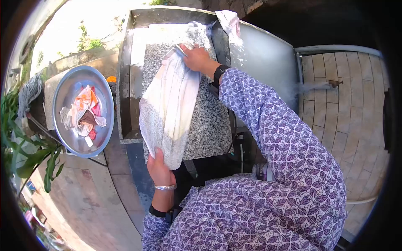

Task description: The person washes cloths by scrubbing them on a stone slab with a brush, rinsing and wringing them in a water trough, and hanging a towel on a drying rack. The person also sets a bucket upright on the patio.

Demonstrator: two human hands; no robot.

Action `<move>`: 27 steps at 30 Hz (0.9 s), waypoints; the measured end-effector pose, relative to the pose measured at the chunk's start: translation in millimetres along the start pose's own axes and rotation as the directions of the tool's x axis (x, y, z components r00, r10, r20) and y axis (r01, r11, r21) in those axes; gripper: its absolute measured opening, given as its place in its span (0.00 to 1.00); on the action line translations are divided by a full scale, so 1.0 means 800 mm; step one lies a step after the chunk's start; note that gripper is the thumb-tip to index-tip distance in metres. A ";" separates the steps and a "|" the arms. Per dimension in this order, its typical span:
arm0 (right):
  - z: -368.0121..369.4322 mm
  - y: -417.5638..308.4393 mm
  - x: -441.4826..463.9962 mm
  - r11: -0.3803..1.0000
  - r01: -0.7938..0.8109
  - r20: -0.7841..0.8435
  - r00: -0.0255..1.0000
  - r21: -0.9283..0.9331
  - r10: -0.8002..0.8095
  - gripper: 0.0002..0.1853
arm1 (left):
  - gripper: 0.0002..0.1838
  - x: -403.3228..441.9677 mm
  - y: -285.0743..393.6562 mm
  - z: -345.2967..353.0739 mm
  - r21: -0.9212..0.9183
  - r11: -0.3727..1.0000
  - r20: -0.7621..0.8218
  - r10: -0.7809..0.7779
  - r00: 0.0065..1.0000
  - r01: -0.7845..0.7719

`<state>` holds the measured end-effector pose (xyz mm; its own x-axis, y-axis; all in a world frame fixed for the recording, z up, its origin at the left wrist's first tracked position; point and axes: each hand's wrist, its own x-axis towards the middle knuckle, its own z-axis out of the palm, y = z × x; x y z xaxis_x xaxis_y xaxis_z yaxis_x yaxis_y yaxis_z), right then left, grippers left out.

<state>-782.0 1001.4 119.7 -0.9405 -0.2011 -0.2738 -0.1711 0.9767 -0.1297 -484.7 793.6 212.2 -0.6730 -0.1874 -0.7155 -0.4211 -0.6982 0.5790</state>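
Note:
A wet, pale cloth (169,104) with pinkish and cream bands lies stretched lengthwise over a speckled granite slab (209,129). At its lower end my left hand (161,169) has its fingers closed on the cloth edge, thumb on top. My right hand (197,57) is closed at the cloth's upper end, near the far part of the slab. Beneath and around that hand, part of the cloth edge is hidden. Suds (200,31) show on the slab's far end.
Left of the trough (125,83) stands a metal basin (58,104) holding several coloured cloths (88,111). Another pinkish cloth (229,23) hangs over the trough's divider. On the right are a water-filled basin (264,62), a tap (335,83) and a tiled wall (351,113). Leafy plants (35,159) edge the left.

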 end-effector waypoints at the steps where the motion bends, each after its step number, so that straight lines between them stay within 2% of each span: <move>1: -0.005 -0.017 -0.027 0.986 0.149 0.040 0.988 0.072 -0.152 0.30 | 0.21 -0.002 0.004 -0.001 -0.004 1.000 0.013 0.004 1.000 -0.004; 2: -0.034 -0.055 -0.085 0.960 0.232 0.103 0.963 0.156 -0.250 0.30 | 0.21 -0.001 0.003 0.001 -0.001 1.000 0.005 0.015 1.000 -0.015; 3: -0.049 -0.086 -0.145 0.883 0.435 0.120 0.881 0.174 -0.457 0.31 | 0.21 0.000 0.000 0.003 0.007 1.000 -0.005 0.016 1.000 -0.016; 4: -0.046 -0.104 -0.193 0.716 0.684 0.004 0.723 0.138 -0.691 0.31 | 0.21 -0.003 0.000 0.001 0.012 1.000 0.013 0.005 1.000 -0.005; 5: -0.041 -0.096 -0.182 0.727 0.673 0.002 0.733 0.135 -0.680 0.31 | 0.21 -0.005 0.001 -0.001 0.002 1.000 0.013 -0.003 1.000 0.003; 6: -0.032 -0.086 -0.157 0.804 0.575 -0.001 0.813 0.148 -0.582 0.30 | 0.21 -0.006 0.002 -0.001 -0.007 1.000 0.011 -0.011 1.000 0.011; 8: -0.012 -0.064 -0.090 0.909 0.373 -0.013 0.926 0.186 -0.378 0.29 | 0.20 -0.005 0.006 0.002 -0.003 1.000 0.002 0.006 1.000 -0.006; 10: 0.008 -0.021 -0.008 0.985 0.116 -0.114 0.988 0.130 -0.101 0.29 | 0.20 0.002 0.010 -0.002 0.065 0.997 -0.025 0.033 0.999 -0.031; 14: 0.006 0.002 0.001 0.981 0.095 -0.062 0.994 0.169 -0.086 0.29 | 0.19 0.032 0.092 0.051 0.153 0.958 0.206 0.208 0.956 -0.242; 15: 0.002 0.013 -0.018 0.964 0.104 -0.145 0.987 0.244 -0.070 0.29 | 0.19 0.047 0.113 0.074 0.144 0.957 0.300 0.199 0.933 -0.251; 17: -0.021 0.047 -0.072 0.925 0.106 -0.267 0.964 0.364 -0.006 0.30 | 0.18 0.057 0.153 0.135 0.258 0.905 0.433 0.205 0.878 -0.338; 18: -0.040 0.068 -0.101 0.904 0.104 -0.309 0.951 0.415 0.032 0.31 | 0.18 0.052 0.164 0.168 0.264 0.869 0.520 0.236 0.821 -0.418; 20: -0.024 0.130 -0.140 0.913 0.024 -0.440 0.881 0.407 0.173 0.32 | 0.18 0.037 0.170 0.218 0.365 0.714 0.669 0.245 0.702 -0.597; 21: -0.015 0.163 -0.161 0.885 -0.049 -0.402 0.878 0.463 0.259 0.33 | 0.17 0.027 0.166 0.234 0.394 0.604 0.742 0.236 0.627 -0.693; 22: -0.007 0.197 -0.180 0.849 -0.120 -0.359 0.869 0.515 0.341 0.34 | 0.17 0.016 0.158 0.243 0.446 0.424 0.793 0.222 0.568 -0.788; 23: 0.007 0.231 -0.199 0.853 -0.199 -0.330 0.861 0.482 0.388 0.35 | 0.17 0.008 0.150 0.250 0.470 0.225 0.838 0.190 0.512 -0.853; 24: 0.022 0.257 -0.219 0.850 -0.278 -0.299 0.849 0.447 0.435 0.35 | 0.18 0.013 0.133 0.244 0.402 0.094 0.895 0.168 0.413 -0.911; 25: 0.034 0.277 -0.237 0.860 -0.407 -0.299 0.816 0.308 0.494 0.35 | 0.19 0.025 0.109 0.229 0.322 -0.035 0.940 0.128 0.315 -0.946; 26: 0.046 0.292 -0.251 0.838 -0.523 -0.308 0.780 0.160 0.545 0.35 | 0.20 0.031 0.089 0.213 0.348 -0.108 0.937 0.045 0.346 -0.931; 27: 0.056 0.312 -0.257 0.840 -0.518 -0.293 0.787 0.165 0.543 0.35 | 0.21 0.036 0.069 0.194 0.367 -0.180 0.924 -0.039 0.380 -0.913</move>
<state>-618.4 1283.2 101.1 -0.9192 0.3938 -0.0068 0.3915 0.9117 -0.1245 -621.3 856.8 284.1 -0.8010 0.5949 0.0666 0.4663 0.5503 0.6926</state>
